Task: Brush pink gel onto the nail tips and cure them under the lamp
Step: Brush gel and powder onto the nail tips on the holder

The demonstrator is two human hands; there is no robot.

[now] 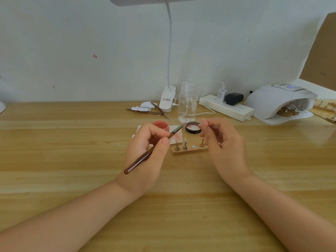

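Left hand (147,151) pinches the gel brush (151,151), bristles aimed at a nail tip (204,122) pinched in the right hand (223,142). Pink gel jar (161,125) just behind. Best approach: thin strokes, steady wrists. Curing lamp (278,100) far right, already holding a rack.

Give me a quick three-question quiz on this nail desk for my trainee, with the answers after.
1. Which hand holds the brush?
2. True or false: the gel jar has its lid on.
3. How many stands on the wooden strip are in plain view, and what sits under the curing lamp?

Key: 1. The left hand; the right hand pinches a nail tip. 2. False; the lid lies beside it. 3. Three, with one spot bare; more stands sit under the lamp.
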